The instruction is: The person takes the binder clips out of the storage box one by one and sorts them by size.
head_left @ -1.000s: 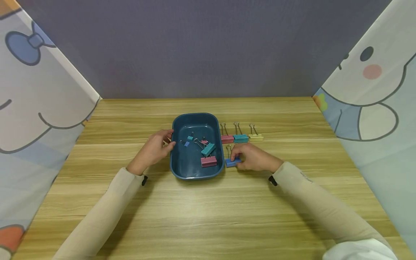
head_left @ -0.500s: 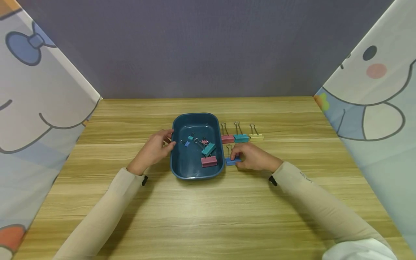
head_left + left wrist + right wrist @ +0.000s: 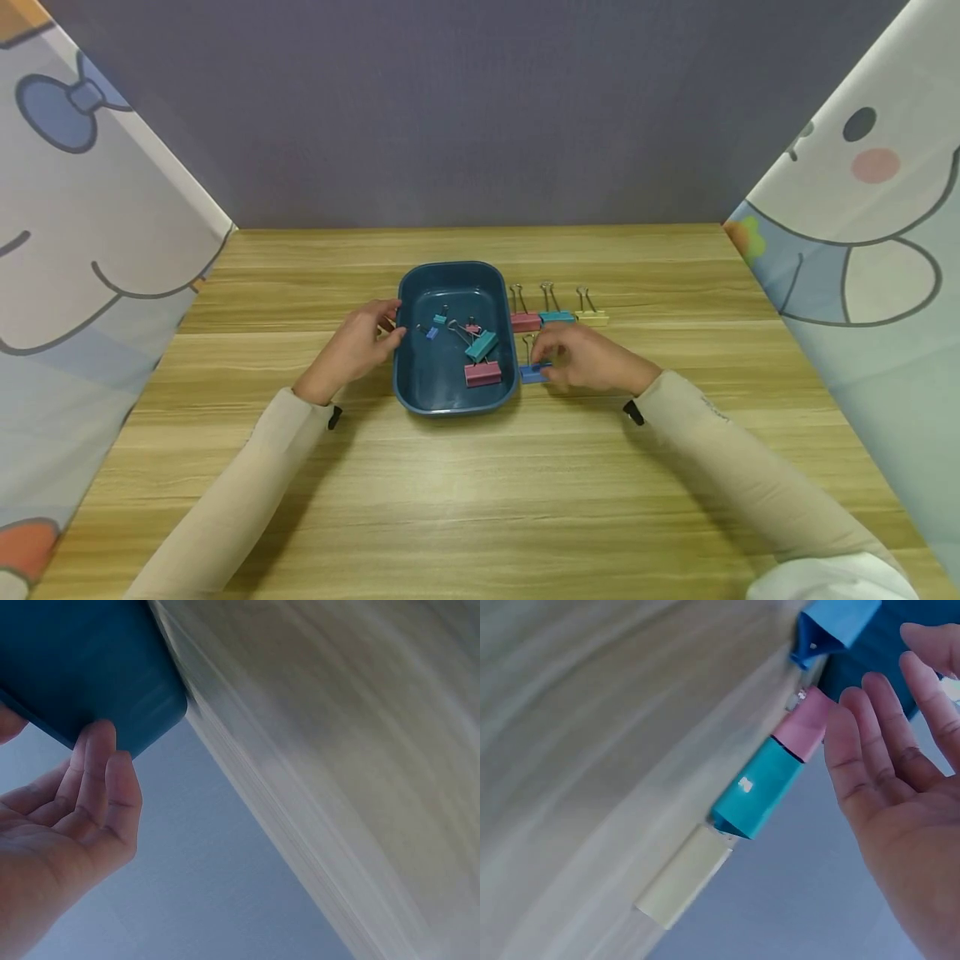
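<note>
"While the left hand (image 3: 360,343) rests at the dark blue tray (image 3: 429,379), how do its fingers lie?"

"Lightly bent, relaxed; fingertips and thumb against the tray's left edge, spread apart; no clip held there."

"And the right hand (image 3: 588,358)?"

"Just beside the blue clip (image 3: 531,374), thumb and fingers parted, holding nothing; the right wrist view shows the fingers clear of it; clip on the wooden table (image 3: 450,500), right of the tray, handles pointing away from the person."

"Other clips outside?"

"A row beyond the blue one: pink clip (image 3: 525,322) nearest the tray, then teal clip (image 3: 557,318), then yellow clip (image 3: 592,318); handles likewise pointing away."

"Inside the tray?"

"Small teal clip (image 3: 439,318) farthest from the person; small blue clip (image 3: 431,333) near it; small pink clip (image 3: 472,327) to their right; larger teal clip (image 3: 481,346) below that; larger pink clip (image 3: 482,373) nearest the person."
</note>
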Demonstrator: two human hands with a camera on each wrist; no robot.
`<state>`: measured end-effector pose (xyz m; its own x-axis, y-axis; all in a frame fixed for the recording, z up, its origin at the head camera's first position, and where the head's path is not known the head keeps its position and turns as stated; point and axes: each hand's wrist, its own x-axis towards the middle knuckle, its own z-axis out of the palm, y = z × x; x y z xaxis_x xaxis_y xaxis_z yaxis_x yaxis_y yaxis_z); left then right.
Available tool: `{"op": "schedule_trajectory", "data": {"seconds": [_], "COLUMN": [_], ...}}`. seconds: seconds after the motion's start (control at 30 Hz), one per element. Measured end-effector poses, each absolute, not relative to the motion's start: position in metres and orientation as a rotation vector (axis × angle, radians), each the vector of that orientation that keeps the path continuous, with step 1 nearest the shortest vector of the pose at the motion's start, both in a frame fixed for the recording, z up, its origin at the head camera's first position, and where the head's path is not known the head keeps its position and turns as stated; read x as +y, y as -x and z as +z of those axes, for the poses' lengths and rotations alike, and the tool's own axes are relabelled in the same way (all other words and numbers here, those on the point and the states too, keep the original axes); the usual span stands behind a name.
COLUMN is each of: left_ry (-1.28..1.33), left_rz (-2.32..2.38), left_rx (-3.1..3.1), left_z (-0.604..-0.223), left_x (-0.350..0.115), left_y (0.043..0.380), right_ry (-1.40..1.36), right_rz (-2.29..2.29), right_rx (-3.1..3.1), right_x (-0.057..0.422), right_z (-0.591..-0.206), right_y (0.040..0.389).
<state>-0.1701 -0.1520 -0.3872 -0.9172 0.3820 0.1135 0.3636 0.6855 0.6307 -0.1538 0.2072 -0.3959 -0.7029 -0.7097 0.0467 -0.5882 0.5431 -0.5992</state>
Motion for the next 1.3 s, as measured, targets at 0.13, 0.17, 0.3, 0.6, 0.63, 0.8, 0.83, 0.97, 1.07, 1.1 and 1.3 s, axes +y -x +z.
{"op": "schedule_trajectory", "data": {"seconds": [0.13, 0.17, 0.3, 0.6, 0.63, 0.8, 0.83, 0.97, 1.07, 1.1, 1.3], "left_ry": [-0.630, -0.630, -0.630, -0.638, -0.639, -0.641, -0.639, -0.637, -0.637, -0.638, -0.637], "left_rz": [1.060, 1.058, 1.051, 1.054, 1.053, 1.045, 1.042, 1.043, 1.049, 1.048, 1.054], "left_rx": [2.857, 2.858, 2.859, 2.863, 2.864, 2.871, 2.873, 2.874, 2.871, 2.873, 2.871], "left_z": [-0.387, -0.387, -0.388, -0.389, -0.389, -0.390, -0.390, -0.391, -0.391, -0.391, -0.390], "left_x": [-0.152, -0.152, -0.153, -0.153, -0.153, -0.153, -0.153, -0.154, -0.153, -0.153, -0.153], "left_y": [0.170, 0.170, 0.170, 0.171, 0.171, 0.172, 0.172, 0.172, 0.172, 0.172, 0.172], "right_ry": [1.105, 1.108, 1.152, 1.210, 1.218, 1.260, 1.263, 1.282, 1.316, 1.329, 1.370], "right_rz": [-0.901, -0.908, -0.925, -0.965, -0.961, -0.911, -0.902, -0.888, -0.891, -0.897, -0.919], "right_rx": [2.590, 2.592, 2.607, 2.588, 2.591, 2.613, 2.612, 2.589, 2.576, 2.572, 2.565], "right_x": [0.205, 0.204, 0.200, 0.189, 0.187, 0.178, 0.176, 0.168, 0.162, 0.160, 0.149], "right_z": [-0.389, -0.387, -0.383, -0.371, -0.369, -0.364, -0.363, -0.362, -0.362, -0.362, -0.361], "right_y": [0.153, 0.152, 0.152, 0.154, 0.154, 0.157, 0.158, 0.161, 0.163, 0.163, 0.165]}}
